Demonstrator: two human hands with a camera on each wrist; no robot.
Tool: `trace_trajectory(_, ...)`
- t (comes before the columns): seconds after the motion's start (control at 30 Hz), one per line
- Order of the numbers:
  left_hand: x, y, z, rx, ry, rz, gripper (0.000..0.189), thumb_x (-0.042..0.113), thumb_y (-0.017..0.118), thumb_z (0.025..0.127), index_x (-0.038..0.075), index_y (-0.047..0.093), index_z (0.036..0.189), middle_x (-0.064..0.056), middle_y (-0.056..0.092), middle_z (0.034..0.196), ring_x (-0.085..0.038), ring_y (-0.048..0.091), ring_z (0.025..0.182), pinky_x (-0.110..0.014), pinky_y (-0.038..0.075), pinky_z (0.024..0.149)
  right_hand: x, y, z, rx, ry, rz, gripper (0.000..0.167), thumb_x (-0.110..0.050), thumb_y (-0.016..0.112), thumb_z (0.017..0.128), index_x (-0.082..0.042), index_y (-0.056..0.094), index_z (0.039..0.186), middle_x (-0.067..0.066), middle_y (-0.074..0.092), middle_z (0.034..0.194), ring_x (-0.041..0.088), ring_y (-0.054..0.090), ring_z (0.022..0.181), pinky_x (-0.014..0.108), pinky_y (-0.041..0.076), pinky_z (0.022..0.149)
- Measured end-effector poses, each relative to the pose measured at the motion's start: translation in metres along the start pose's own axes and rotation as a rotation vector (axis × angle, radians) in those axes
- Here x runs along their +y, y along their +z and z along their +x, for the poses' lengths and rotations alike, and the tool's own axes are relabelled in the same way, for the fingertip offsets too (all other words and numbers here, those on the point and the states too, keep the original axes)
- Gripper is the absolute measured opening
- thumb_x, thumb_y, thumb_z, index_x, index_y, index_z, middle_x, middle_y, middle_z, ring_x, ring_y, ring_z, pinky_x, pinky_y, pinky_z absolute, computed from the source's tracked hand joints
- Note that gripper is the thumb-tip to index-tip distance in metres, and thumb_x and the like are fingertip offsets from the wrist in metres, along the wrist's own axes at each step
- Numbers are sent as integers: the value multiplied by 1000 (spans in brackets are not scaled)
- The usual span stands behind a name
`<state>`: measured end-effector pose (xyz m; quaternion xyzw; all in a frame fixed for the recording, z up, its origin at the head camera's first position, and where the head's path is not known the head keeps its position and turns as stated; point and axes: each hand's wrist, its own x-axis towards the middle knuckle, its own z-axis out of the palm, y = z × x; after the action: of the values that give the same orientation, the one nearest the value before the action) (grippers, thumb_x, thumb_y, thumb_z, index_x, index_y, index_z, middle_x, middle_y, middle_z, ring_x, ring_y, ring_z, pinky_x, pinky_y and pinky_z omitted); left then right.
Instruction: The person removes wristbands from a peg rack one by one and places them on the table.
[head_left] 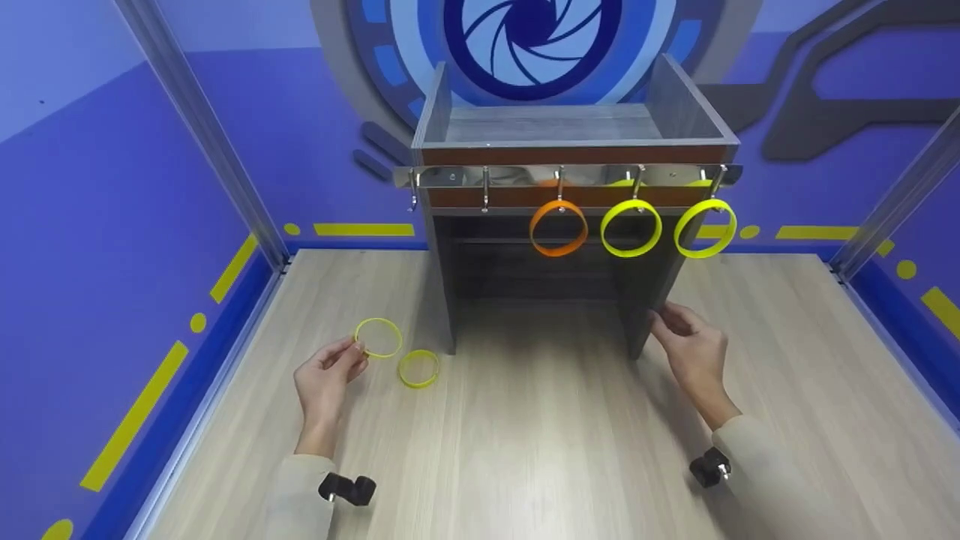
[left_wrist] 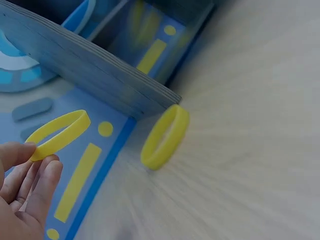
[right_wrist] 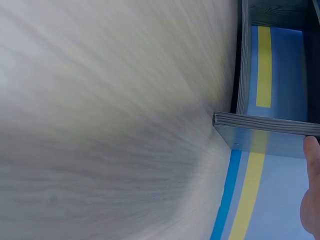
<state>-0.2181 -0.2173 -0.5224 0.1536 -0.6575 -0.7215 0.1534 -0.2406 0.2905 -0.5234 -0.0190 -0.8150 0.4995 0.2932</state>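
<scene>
My left hand (head_left: pixel 327 375) pinches a thin yellow wristband (head_left: pixel 379 337) between thumb and fingers, raised above the table on the left. A second yellow wristband (head_left: pixel 418 369) is beside it on the table, close to the shelf's left panel; the left wrist view shows it standing on edge. On the right, my right hand (head_left: pixel 694 352) touches the front edge of the grey wooden shelf's right side panel (head_left: pixel 643 330). One fingertip (right_wrist: pixel 311 143) shows against that panel's outer side in the right wrist view, and its other fingers are out of that view.
A metal hook rail (head_left: pixel 517 177) runs across the shelf's front. From it hang an orange wristband (head_left: pixel 559 228) and two yellow ones, at the middle (head_left: pixel 631 228) and right (head_left: pixel 705 228); the two left hooks are bare. Blue printed walls (head_left: pixel 150 210) enclose the wooden table (head_left: pixel 525 450).
</scene>
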Motion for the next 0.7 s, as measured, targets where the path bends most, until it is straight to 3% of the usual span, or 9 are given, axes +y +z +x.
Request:
trace_trajectory(0.57,-22,-10,3,17,-104,54,30,0,76,97,-14,69,122,-17,77,97,-16,76,80,-28,65,78,-1,0,1,11,-9,31,19,-5,81,94,4,80,111,19,79,105,-10,69,85,7,56,74)
trace_trajectory(0.7,-26,-12,1,13,-101,78,27,-3,74,97,-15,69,120,-19,77,97,-17,76,78,-27,65,76,0,0,1,-3,-6,30,21,-5,81,94,3,80,113,17,79,106,-10,69,86,8,56,75)
